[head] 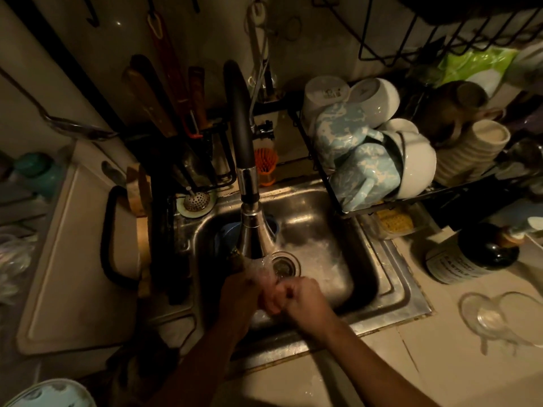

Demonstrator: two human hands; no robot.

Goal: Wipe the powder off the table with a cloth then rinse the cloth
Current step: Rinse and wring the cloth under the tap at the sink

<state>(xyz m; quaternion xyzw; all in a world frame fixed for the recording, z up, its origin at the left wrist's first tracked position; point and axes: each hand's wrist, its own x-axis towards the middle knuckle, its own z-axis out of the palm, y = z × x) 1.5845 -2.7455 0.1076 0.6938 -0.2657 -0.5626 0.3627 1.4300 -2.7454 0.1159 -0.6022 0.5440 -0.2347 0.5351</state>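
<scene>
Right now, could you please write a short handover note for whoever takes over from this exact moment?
Left hand and right hand: both closed in a grip, pressed together under the faucet, over the sink beside the drain.
Cloth: hardly visible between the fists; too dark to confirm.
Water is running over the hands.
Done: the table is out of view, so wiping cannot be judged.
Left: finish rinsing, wring out, shut off the water.
</scene>
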